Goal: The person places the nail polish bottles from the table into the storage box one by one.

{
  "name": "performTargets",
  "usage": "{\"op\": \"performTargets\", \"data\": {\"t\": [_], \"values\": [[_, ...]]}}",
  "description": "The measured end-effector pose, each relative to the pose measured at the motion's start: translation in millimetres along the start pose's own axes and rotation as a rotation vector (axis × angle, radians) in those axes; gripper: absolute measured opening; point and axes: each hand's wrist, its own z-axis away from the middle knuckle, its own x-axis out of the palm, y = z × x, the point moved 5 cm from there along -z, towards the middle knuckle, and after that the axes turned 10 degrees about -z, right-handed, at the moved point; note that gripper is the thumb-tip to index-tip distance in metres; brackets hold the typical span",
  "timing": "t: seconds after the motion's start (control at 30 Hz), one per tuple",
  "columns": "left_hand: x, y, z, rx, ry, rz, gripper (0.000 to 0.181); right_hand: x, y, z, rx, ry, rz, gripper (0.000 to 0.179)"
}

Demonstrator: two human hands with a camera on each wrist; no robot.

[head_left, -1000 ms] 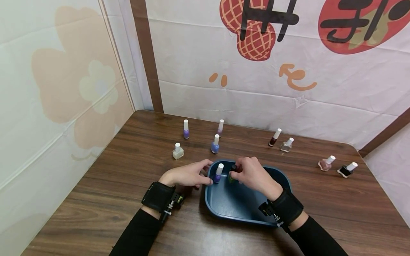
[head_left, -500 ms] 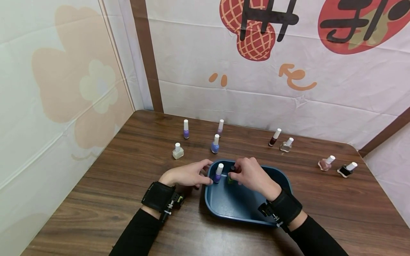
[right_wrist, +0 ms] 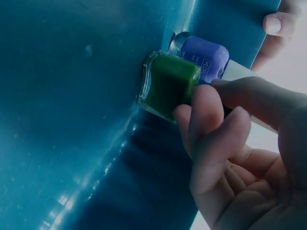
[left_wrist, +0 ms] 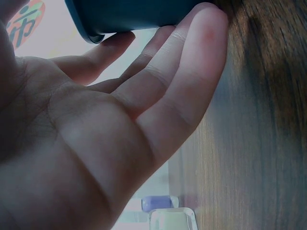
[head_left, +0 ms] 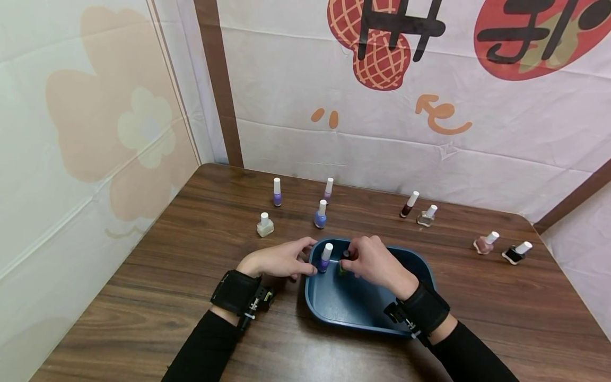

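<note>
A dark blue tray [head_left: 353,297] stands on the table; inside, near its left wall, a purple nail polish bottle [head_left: 324,260] with a white cap stands upright. Just right of it, my right hand [head_left: 379,265] pinches a green nail polish bottle [right_wrist: 170,86] by its dark cap, which the fingers mostly cover. Seen from the right wrist, the green bottle's body overlaps the purple one [right_wrist: 204,55]; whether they touch I cannot tell. My left hand [head_left: 279,260] rests against the tray's left side, its fingers fairly straight [left_wrist: 192,72] along the outer wall [left_wrist: 129,14].
Behind the tray stand a cream bottle [head_left: 265,227], a blue one [head_left: 320,217] and purple ones [head_left: 277,193]. Further right are a dark red bottle [head_left: 408,206], a clear one [head_left: 426,217], a pink one [head_left: 486,244] and a black one [head_left: 516,253]. A printed curtain [head_left: 286,143] hangs behind the table.
My right hand has shifted the green nail polish bottle slightly left, closer to the purple one. The left hand and the tray have stayed in place.
</note>
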Motion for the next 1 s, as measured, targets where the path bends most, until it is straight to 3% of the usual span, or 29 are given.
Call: {"op": "performTargets", "data": {"t": [1.0], "values": [[0.3, -0.3, -0.6, 0.002, -0.002, 0.004, 0.049, -0.9, 0.0, 1.3, 0.018, -0.016, -0.001, 0.017]]}}
